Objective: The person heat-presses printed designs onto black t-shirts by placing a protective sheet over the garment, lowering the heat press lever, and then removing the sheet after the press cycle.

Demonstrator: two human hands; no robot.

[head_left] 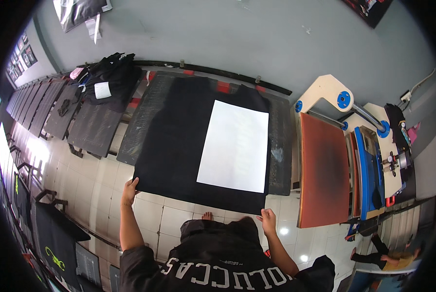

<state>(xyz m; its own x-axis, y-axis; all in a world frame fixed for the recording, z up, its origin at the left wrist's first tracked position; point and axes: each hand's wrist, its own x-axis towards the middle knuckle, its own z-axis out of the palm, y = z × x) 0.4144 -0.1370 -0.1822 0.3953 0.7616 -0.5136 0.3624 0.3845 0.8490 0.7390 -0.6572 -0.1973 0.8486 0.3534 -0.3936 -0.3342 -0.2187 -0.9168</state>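
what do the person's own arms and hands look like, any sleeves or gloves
Both forearms are bare, and the left hand and right hand wear no gloves. Short black sleeves end near the elbows, part of a black top with pale block lettering. No watch or rings show.

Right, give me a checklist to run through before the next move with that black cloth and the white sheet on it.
1. Left hand grips the near left corner of the black cloth: ok.
2. Right hand grips the near right corner: ok.
3. White sheet lies flat and wholly within the cloth: ok.
4. Cloth free of folds under the sheet: cannot tell.
5. Cloth sits square on the dark pallet: not ok, its near edge overhangs toward the floor.
6. Orange press bed at the right is bare: ok.
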